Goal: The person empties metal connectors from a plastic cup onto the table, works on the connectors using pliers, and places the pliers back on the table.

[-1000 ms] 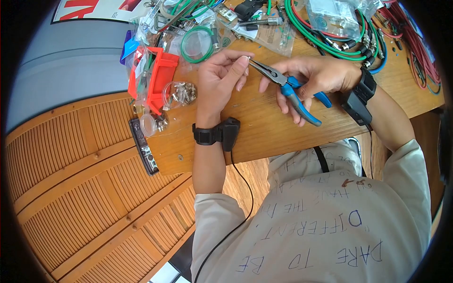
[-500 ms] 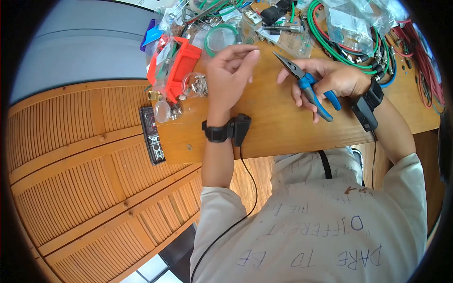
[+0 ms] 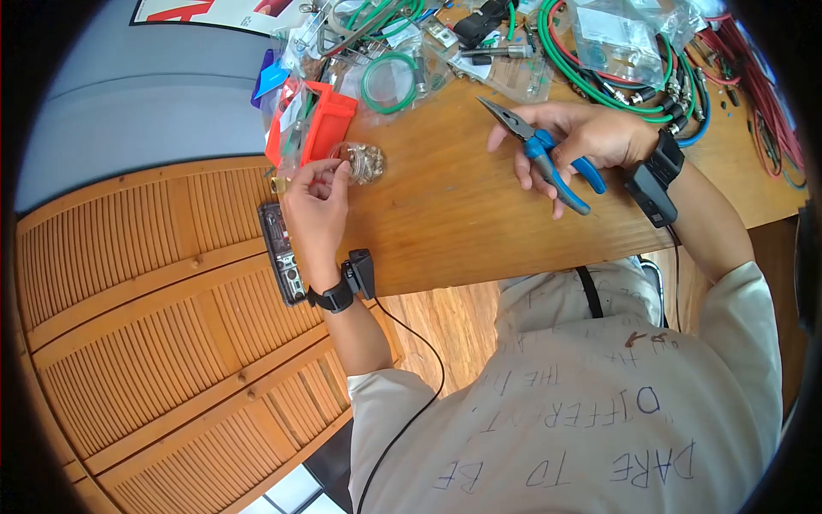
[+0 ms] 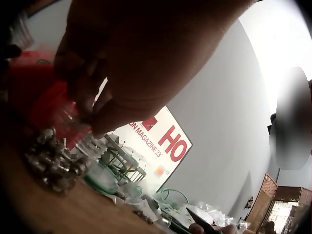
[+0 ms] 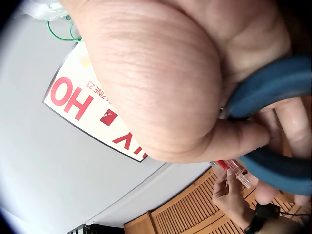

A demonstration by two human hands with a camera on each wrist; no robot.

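In the head view my right hand (image 3: 604,137) holds blue-handled needle-nose pliers (image 3: 541,158), their thumb-side handle under my thumb and the tips pointing up and left. Large in the right wrist view are the blue handles (image 5: 278,168). My left hand (image 3: 318,206) is at the table's left end, its bent thumb and fingers right at the near side of a clear jar (image 3: 360,163). Small shiny metal connectors (image 4: 57,161) fill that jar. I cannot tell whether anything is pinched between the left fingertips. A red bin (image 3: 330,124) stands just behind.
Green cable coils (image 3: 561,60) and clear plastic bags (image 3: 616,38) crowd the table's far side. Red cables (image 3: 762,103) lie at the far right. A dark case (image 3: 281,257) sits at the left edge, beside a slatted wooden cabinet (image 3: 154,291).
My left hand has moved from the plier tips down and left to the jar, its fingertips earlier pinched together. The right hand still holds the pliers in nearly the same place.
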